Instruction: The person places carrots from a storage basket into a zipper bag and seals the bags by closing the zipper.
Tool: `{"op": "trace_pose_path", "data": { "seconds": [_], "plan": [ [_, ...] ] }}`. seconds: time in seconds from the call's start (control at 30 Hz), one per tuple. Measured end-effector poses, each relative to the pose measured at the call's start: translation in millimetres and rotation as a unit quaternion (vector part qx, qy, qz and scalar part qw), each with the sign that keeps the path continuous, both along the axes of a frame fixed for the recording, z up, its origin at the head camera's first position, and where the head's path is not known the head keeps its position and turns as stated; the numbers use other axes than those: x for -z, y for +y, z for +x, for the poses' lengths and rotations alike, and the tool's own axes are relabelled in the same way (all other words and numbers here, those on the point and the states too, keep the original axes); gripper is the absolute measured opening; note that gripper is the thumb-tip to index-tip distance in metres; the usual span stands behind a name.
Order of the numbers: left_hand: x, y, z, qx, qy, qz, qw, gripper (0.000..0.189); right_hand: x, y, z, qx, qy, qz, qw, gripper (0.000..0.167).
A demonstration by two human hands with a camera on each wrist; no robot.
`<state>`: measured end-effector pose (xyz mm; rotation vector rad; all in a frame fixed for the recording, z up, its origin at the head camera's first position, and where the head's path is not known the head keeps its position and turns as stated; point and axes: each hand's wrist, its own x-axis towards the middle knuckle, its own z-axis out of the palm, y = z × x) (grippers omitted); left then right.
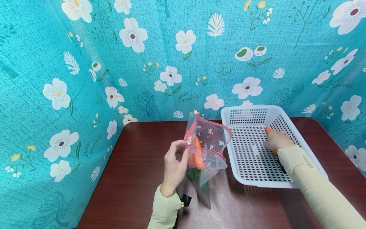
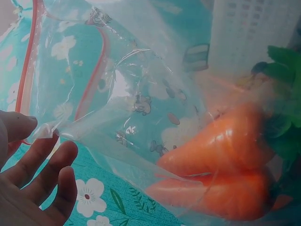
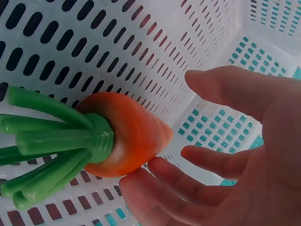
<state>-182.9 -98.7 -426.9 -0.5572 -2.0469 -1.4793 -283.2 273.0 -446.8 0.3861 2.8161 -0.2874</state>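
Note:
My left hand (image 1: 175, 167) pinches the red-zipped rim of a clear printed zip bag (image 1: 213, 140), which stands with its mouth spread wide. Inside that bag, the left wrist view shows two orange carrots (image 2: 216, 141) with green tops (image 2: 284, 113) pointing away from the hand. My right hand (image 1: 278, 139) reaches into the white basket. Beneath it lies another carrot (image 3: 127, 136) with thick green stalks (image 3: 56, 141). The right thumb stands well apart from the carrot, while fingertips (image 3: 157, 165) lie right along its side without curling around it.
The white perforated basket (image 1: 257, 183) sits on the right of the dark reddish-brown table (image 1: 128, 165), close to the bag. Behind and to the left, a turquoise flowered cloth (image 1: 160, 105) borders the table.

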Motion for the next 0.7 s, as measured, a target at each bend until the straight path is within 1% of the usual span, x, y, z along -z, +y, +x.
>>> {"op": "trace_pose_path", "data": {
  "seconds": [0.13,0.27,0.5,0.6,0.7],
  "plan": [
    [-1.5,0.3,1.0,-0.001,-0.007,0.002,1.0000,0.029,2.1,2.1,-1.0,0.006,0.002,0.001,1.0000,0.056],
    [-1.7,0.6,1.7,0.000,-0.006,0.003,1.0000,0.029,3.0,3.8,-1.9,0.007,0.002,0.004,1.0000,0.050],
    [-0.2,0.7,1.7,0.000,-0.005,0.000,1.0000,0.029,4.6,2.1,-0.7,0.033,-0.012,-0.016,0.9992,0.056],
    [0.1,0.4,1.3,0.000,-0.004,-0.001,1.0000,0.029,3.8,0.9,0.3,0.035,-0.020,-0.029,0.9988,0.058],
    [0.6,0.4,0.9,-0.001,0.004,-0.002,1.0000,0.030,2.5,0.3,1.5,0.027,-0.032,-0.041,0.9983,0.058]
  ]
}}
